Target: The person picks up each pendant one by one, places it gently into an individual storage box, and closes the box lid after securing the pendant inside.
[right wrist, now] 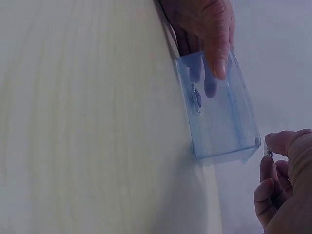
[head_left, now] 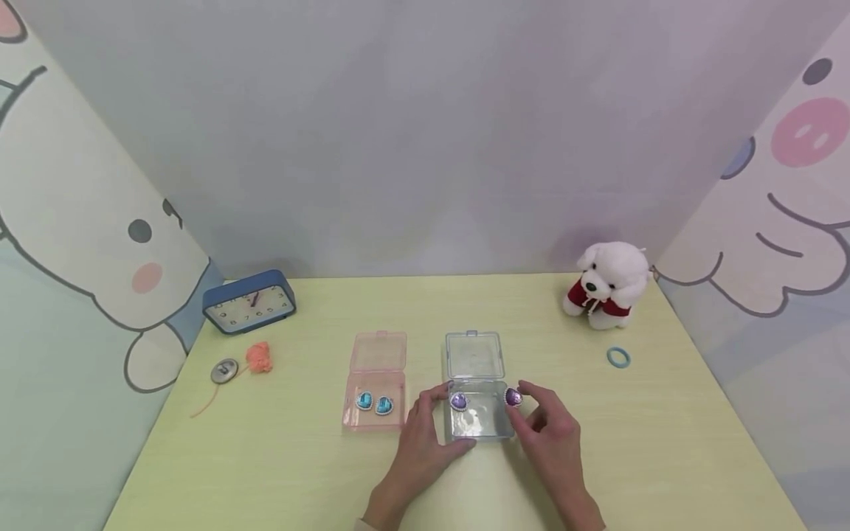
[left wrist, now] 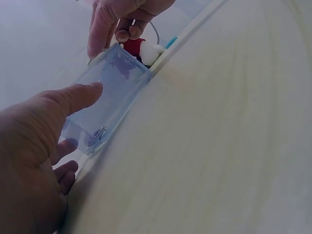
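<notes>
Between the thumb and fingers of my right hand (head_left: 550, 431) is a purple heart-shaped gem (head_left: 513, 397) with a silvery rim, held just above the right edge of a clear blue plastic box (head_left: 483, 422). The box stands with its lid (head_left: 474, 355) folded back. Inside it at the left lies a second, lighter purple gem (head_left: 459, 401). My left hand (head_left: 421, 442) holds the box at its left side, thumb along the near wall and fingers toward the far left corner. In the right wrist view, the pinched gem (right wrist: 269, 152) shows edge-on beside the box (right wrist: 222, 122).
Left of the blue box stands an open pink box (head_left: 373, 426) with two blue gems (head_left: 384, 405). Further left are a blue clock (head_left: 249, 302), an orange yarn bundle (head_left: 259, 357) and a round silver object (head_left: 224, 371). A plush dog (head_left: 614, 276) and a blue ring (head_left: 618, 358) are right.
</notes>
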A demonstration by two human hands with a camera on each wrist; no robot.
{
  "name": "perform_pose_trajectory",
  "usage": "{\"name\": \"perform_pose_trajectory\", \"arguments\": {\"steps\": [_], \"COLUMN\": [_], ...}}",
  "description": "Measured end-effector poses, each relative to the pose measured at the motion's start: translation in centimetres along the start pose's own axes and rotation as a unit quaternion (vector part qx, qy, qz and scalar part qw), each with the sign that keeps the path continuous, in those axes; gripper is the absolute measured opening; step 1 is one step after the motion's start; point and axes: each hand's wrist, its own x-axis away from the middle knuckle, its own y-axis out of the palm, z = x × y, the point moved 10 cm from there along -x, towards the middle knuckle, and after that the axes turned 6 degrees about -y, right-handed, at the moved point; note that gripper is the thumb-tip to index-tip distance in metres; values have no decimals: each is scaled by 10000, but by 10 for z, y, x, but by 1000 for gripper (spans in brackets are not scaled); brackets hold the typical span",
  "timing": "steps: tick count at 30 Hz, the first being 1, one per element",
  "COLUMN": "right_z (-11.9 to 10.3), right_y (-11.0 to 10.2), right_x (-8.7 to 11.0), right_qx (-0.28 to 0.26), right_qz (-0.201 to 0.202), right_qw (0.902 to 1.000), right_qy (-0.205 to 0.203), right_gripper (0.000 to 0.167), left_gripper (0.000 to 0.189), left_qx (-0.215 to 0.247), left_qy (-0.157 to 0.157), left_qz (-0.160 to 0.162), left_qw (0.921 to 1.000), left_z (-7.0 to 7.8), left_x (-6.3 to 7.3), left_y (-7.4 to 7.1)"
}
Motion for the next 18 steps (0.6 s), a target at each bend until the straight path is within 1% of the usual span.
{"name": "perform_pose_trajectory", "arguments": {"steps": [5,12,18], "right_z": [-7,-12,-13], "right_y": [7,15,20], "right_x": [0,3,4], "right_qx": [-132,-244,-183], "right_qz": [-69,-211,-273], "right_qw": [9998,9994,9992], "right_qy": [-95,-82,-244], "right_gripper": [50,50,51], "left_gripper": [79,77,78], "left_qx": [-13,3,-105], "left_qy": [-51,16,35], "left_qz": [-46,-13,-17], "left_qw": [10000,10000,9999], "left_z": [-1,0,1], "left_x": [1,1,0], "left_y": [1,0,0]}}
